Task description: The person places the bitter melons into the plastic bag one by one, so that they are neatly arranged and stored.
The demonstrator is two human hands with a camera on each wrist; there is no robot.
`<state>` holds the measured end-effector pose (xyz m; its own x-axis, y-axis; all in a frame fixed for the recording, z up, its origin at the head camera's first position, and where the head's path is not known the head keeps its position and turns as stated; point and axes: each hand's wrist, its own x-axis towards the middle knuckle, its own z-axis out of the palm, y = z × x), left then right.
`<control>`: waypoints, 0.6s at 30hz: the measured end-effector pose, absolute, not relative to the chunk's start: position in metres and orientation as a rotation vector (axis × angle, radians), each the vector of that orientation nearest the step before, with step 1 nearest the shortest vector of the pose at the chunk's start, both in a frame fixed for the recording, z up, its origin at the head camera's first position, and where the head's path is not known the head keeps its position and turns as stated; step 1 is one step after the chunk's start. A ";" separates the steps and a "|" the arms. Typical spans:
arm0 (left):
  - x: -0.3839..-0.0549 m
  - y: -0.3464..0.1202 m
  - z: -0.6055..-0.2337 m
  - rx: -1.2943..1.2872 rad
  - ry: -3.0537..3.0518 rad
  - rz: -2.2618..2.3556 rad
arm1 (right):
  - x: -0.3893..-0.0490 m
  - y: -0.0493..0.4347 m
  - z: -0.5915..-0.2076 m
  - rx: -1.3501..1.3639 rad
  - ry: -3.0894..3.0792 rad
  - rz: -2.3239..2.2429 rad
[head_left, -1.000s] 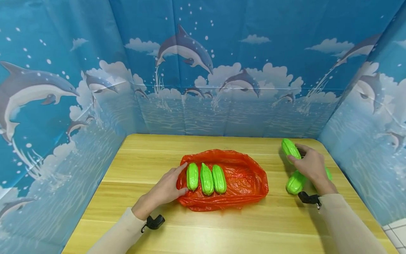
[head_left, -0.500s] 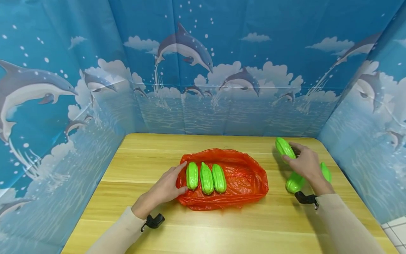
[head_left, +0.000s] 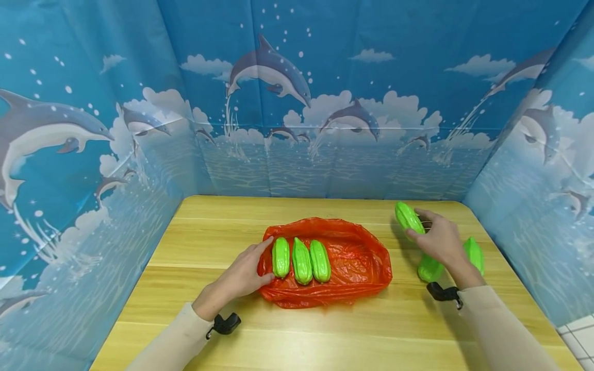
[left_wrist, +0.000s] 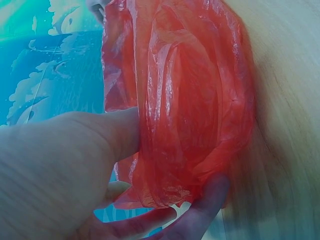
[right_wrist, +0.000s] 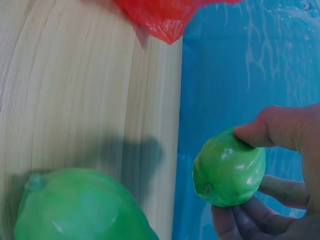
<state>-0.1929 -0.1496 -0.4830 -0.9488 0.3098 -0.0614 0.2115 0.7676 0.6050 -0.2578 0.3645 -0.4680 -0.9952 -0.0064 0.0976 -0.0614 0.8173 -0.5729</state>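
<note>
My right hand (head_left: 441, 239) holds a green ridged gourd (head_left: 409, 216) between thumb and fingers, raised over the back right of the table. The right wrist view shows the rounded end of this gourd (right_wrist: 230, 170), thumb on one side and fingers on the other. Farther left, a red plastic bag (head_left: 357, 263) lies spread open. Three similar gourds (head_left: 302, 262) sit side by side in its left half. My left hand (head_left: 243, 270) grips the bag's left end. In the left wrist view, the thumb is partly hidden by the red plastic (left_wrist: 195, 100) and the fingers curl at its end.
Two more gourds lie on the wooden table (head_left: 195, 226) under and beside the right forearm: one gourd (head_left: 430, 268) partly covered by the hand, another gourd (head_left: 474, 256) to its right. Dolphin-printed curtains (head_left: 301, 165) enclose the back and sides.
My right hand has moved left with the gourd, away from the two gourds on the table, uncovering more of the rightmost one. The left hand and bag have stayed in place.
</note>
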 end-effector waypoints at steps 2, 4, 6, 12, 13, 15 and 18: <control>-0.193 -0.149 -0.483 0.414 2.803 0.933 | -0.257 0.363 -0.467 0.061 -2.908 0.924; -0.193 -0.149 -0.483 0.412 2.803 0.936 | -0.255 0.360 -0.467 0.068 -2.907 0.920; -0.192 -0.149 -0.484 0.412 2.802 0.938 | -0.254 0.358 -0.466 0.077 -2.904 0.912; -0.192 -0.149 -0.484 0.403 2.796 0.944 | -0.250 0.350 -0.461 0.106 -2.908 0.913; -0.192 -0.148 -0.484 0.400 2.794 0.946 | -0.249 0.349 -0.461 0.111 -2.908 0.916; -0.192 -0.148 -0.484 0.398 2.793 0.947 | -0.248 0.347 -0.460 0.122 -2.906 0.920; -0.192 -0.148 -0.485 0.394 2.789 0.946 | -0.247 0.344 -0.460 0.132 -2.903 0.916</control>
<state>-0.1918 -0.1479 -0.4846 -0.9505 0.3013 -0.0754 0.1932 0.7638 0.6158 -0.2473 0.3437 -0.4597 -0.9918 -0.0539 0.1161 -0.1108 0.8158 -0.5677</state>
